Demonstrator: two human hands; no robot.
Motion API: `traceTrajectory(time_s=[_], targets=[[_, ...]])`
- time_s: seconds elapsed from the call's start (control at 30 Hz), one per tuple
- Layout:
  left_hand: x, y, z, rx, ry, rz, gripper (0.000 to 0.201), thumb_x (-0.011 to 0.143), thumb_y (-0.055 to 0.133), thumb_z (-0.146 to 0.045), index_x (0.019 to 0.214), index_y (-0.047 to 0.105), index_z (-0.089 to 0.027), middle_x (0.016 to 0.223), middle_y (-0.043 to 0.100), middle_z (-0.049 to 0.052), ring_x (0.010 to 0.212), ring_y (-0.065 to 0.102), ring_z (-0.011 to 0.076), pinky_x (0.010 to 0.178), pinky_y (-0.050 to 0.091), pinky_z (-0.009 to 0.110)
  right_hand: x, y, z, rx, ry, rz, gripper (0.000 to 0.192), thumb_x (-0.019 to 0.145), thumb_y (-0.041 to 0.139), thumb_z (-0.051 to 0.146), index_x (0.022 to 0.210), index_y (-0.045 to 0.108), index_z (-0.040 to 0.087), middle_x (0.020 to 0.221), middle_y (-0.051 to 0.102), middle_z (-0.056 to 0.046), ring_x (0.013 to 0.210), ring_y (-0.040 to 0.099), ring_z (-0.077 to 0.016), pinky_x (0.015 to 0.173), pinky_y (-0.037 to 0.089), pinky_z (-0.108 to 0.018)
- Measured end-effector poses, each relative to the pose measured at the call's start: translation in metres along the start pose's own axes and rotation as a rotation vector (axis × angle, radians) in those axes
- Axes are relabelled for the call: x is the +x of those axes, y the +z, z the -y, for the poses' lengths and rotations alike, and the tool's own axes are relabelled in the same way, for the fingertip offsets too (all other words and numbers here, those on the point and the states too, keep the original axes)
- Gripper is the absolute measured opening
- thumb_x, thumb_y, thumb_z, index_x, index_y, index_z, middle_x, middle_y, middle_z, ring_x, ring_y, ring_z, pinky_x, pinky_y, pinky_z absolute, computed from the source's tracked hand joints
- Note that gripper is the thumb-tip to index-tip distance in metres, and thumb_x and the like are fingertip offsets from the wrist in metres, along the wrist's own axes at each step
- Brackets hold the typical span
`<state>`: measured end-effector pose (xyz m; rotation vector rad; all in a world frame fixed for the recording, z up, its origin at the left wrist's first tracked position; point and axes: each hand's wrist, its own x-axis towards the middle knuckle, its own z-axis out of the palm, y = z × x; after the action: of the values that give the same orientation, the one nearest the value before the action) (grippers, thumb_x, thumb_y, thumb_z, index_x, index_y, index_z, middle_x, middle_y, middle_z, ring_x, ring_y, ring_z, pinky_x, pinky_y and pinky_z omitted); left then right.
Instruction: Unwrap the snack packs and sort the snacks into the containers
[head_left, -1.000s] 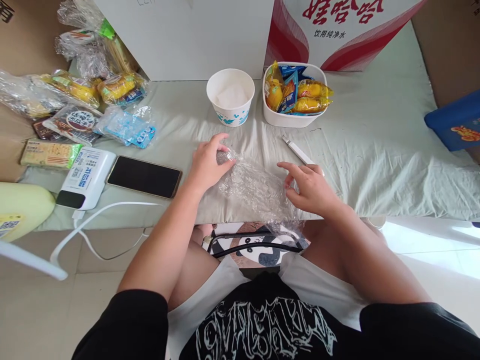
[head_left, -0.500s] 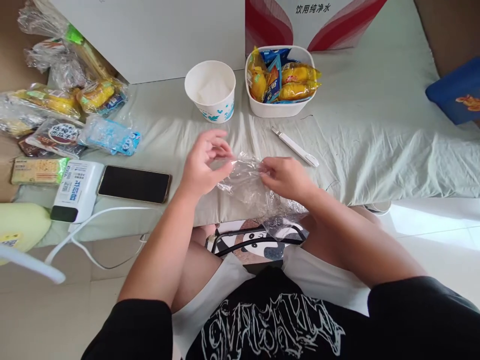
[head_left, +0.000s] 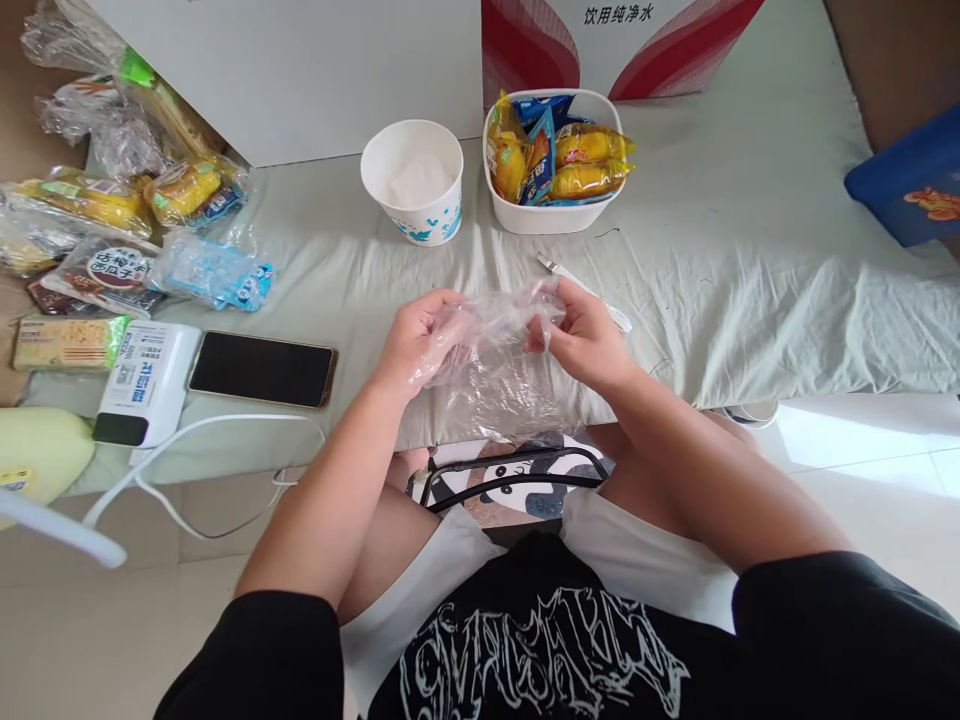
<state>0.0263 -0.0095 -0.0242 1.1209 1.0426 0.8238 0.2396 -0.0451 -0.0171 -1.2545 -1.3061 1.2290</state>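
Note:
Between my two hands stretches a clear plastic bag (head_left: 499, 385), crinkled and hanging over the front edge of the cloth. My left hand (head_left: 424, 340) is closed on its left side, with film draped across the fingers. My right hand (head_left: 585, 335) pinches the right side of the opening. Just behind my right hand lies a white utility knife (head_left: 585, 288), partly covered by it. A white paper cup (head_left: 416, 185) with blue print stands beyond my left hand. Right of the cup, a white tub (head_left: 559, 215) holds several yellow and blue snack packets (head_left: 589, 165).
A phone (head_left: 262, 369), a white device (head_left: 146, 385) with a cable (head_left: 217, 420), and a wafer-like packet (head_left: 71, 343) lie at left. Behind them are bagged snacks (head_left: 195, 190). A large carton (head_left: 337, 75) stands at the back, a blue box (head_left: 911, 185) at far right.
My left hand has gone from open fingers to gripping the bag's left side. The bag is spread wider between both hands, and my right hand has risen slightly.

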Motion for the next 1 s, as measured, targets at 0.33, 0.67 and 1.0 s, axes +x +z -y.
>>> traceTrajectory(time_s=[0.33, 0.67, 1.0], targets=[[-0.004, -0.015, -0.011, -0.094, 0.233, 0.037, 0.017, 0.07, 0.085, -0.03, 0.078, 0.071, -0.022, 0.064, 0.064, -0.003, 0.053, 0.057, 0.0098, 0.049, 0.045, 0.023, 0.003, -0.013, -0.008, 0.149, 0.044, -0.022, 0.024, 0.083, 0.07, 0.039, 0.075, 0.057, 0.021, 0.124, 0.065, -0.005, 0.08, 0.06, -0.0139, 0.074, 0.055, -0.037], [0.001, -0.023, -0.008, -0.083, 0.289, -0.063, 0.018, 0.074, 0.08, -0.037, 0.072, 0.073, -0.02, 0.076, 0.069, 0.003, 0.072, 0.063, 0.014, 0.067, 0.053, 0.027, 0.001, -0.006, -0.004, 0.191, 0.269, 0.077, 0.082, 0.072, 0.087, 0.053, 0.138, 0.045, 0.03, 0.086, 0.064, 0.002, 0.075, 0.065, -0.0183, 0.073, 0.056, -0.036], [-0.006, -0.011, -0.009, -0.264, -0.166, 0.105, 0.04, 0.066, 0.09, -0.031, 0.099, 0.072, -0.018, 0.09, 0.081, 0.008, 0.093, 0.08, 0.0274, 0.083, 0.064, 0.04, 0.002, -0.001, -0.002, 0.25, 0.142, -0.004, 0.042, 0.072, 0.086, 0.046, 0.101, 0.066, 0.022, 0.081, 0.065, 0.002, 0.074, 0.062, -0.0143, 0.071, 0.054, -0.031]])
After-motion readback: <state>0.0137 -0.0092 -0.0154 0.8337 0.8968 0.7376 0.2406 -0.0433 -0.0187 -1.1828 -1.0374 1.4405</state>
